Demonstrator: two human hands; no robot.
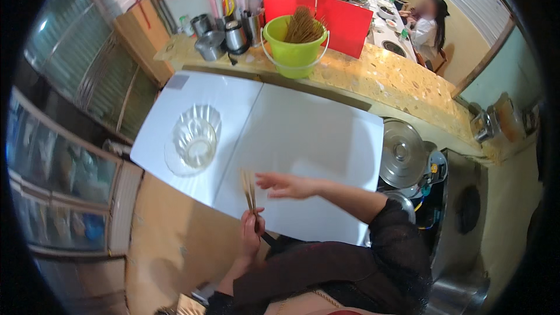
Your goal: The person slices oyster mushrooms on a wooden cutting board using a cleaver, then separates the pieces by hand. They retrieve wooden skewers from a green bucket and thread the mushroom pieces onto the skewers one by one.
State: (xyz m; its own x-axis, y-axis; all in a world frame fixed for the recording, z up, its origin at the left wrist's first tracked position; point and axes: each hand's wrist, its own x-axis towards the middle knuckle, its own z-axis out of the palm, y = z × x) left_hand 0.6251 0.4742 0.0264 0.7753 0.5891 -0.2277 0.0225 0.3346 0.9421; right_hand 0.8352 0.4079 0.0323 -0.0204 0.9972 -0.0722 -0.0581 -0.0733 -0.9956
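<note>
Near the front edge of the white table (306,140), my left hand (252,232) grips a small bundle of thin wooden sticks (248,192), which stands roughly upright and fans out at the top. My right hand (284,185) is spread beside the upper part of the bundle, with nothing seen in it. It is slightly blurred, and whether a fingertip touches the sticks I cannot tell. On the table's left half sits a clear fluted bowl (197,140). A lime-green bucket (291,57) on the counter behind holds a thick bunch of similar brown sticks (303,28).
Behind the table runs a speckled stone counter (385,70) with metal pots (211,46) and red panels (343,24). A lidded pot (400,153) stands at the right. Glass-front cabinets (61,166) line the left. Beyond the counter, a person (428,30) sits at a long table.
</note>
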